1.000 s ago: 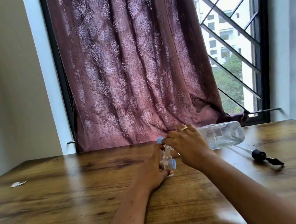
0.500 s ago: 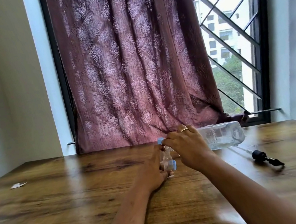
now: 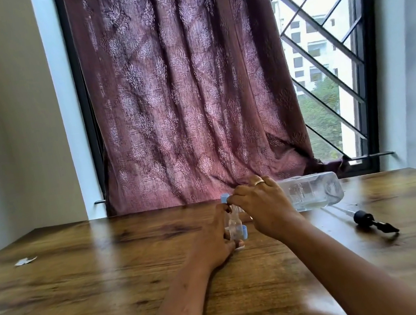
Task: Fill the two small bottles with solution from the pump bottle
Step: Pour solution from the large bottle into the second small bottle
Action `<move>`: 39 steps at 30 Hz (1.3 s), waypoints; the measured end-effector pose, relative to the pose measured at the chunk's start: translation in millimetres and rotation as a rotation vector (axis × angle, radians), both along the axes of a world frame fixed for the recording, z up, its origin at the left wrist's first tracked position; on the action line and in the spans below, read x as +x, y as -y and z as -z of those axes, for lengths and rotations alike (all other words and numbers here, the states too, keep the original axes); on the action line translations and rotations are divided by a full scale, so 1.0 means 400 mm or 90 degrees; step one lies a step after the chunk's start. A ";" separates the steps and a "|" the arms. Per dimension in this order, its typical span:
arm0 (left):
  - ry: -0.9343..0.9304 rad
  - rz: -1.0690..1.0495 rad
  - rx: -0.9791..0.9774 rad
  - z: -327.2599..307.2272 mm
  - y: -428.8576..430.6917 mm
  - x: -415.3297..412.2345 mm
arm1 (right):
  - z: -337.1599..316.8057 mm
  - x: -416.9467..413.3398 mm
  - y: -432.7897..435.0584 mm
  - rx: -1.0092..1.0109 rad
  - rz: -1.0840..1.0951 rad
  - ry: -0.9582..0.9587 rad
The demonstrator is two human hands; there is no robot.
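Note:
A large clear pump bottle [image 3: 313,193] is tipped on its side, neck pointing left, with my right hand [image 3: 263,207] wrapped around its neck end. My left hand [image 3: 218,240] holds a small clear bottle [image 3: 234,228] upright on the wooden table [image 3: 112,281], right under the big bottle's mouth. A light blue cap [image 3: 244,232] hangs at the small bottle's side. Another light blue cap or bottle top [image 3: 224,197] shows just behind my right fingers; the rest of it is hidden. The black pump head with its tube [image 3: 366,219] lies on the table to the right.
A scrap of white paper [image 3: 25,260] lies at the far left of the table. A maroon patterned curtain [image 3: 185,92] and a barred window [image 3: 328,62] stand behind the table's far edge.

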State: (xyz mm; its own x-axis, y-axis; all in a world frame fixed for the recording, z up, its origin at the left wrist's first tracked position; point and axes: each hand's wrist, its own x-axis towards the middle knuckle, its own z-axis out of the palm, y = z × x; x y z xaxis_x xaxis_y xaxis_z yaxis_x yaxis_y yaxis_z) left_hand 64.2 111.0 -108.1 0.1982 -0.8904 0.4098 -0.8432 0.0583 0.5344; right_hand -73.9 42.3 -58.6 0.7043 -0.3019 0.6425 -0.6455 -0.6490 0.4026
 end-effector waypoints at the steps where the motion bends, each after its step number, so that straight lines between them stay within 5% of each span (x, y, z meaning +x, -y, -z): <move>1: -0.002 0.001 0.000 0.000 0.000 0.000 | 0.000 0.000 0.000 0.003 -0.001 0.000; 39: -0.019 0.008 0.003 -0.001 -0.002 -0.001 | -0.019 -0.014 -0.027 0.060 -0.046 -0.003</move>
